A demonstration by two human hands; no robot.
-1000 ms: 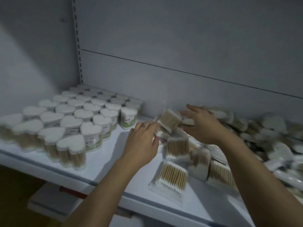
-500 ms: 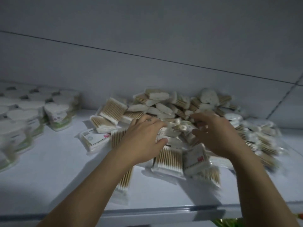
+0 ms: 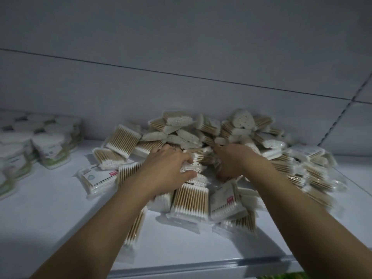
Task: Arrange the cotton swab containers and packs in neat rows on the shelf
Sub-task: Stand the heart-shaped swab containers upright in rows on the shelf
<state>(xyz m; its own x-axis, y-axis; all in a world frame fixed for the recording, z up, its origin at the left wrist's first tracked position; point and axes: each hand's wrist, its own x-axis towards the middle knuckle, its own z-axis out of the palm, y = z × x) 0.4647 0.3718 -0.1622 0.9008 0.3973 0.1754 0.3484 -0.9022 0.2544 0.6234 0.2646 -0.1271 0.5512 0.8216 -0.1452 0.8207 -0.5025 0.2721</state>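
Head camera view, looking down over a white shelf point(image 3: 60, 222): two bare forearms reach in across the shelf's front edge toward a loose heap of cotton swab packs point(image 3: 181, 135) at its middle. Nearest the front edge, a long pack point(image 3: 134, 228) lies partly under the left forearm. To its right, a flat pack of wooden-stemmed swabs point(image 3: 189, 200) and a red-marked pack point(image 3: 227, 200) lie side by side, overlapping others beneath. The left hand point(image 3: 167, 174) rests on the near side of the heap, its fingers curled over a small swab pack point(image 3: 193, 169) with the thumb closing in beneath it. The right hand point(image 3: 233, 162) is sunk knuckles-up into the heap just beside it, fingers bent down among the packs; whether it grips anything cannot be told. At the heap's left fringe a labelled pack point(image 3: 96, 178) lies face up on the shelf. Further back, the heap climbs against the grey back panel point(image 3: 181, 87), its packs tilted every way. Toward the shelf's left edge, heart-shaped containers point(image 3: 52, 146) stand upright in close rows, apart from the heap. A perforated upright point(image 3: 342, 115) runs up the panel at far right.
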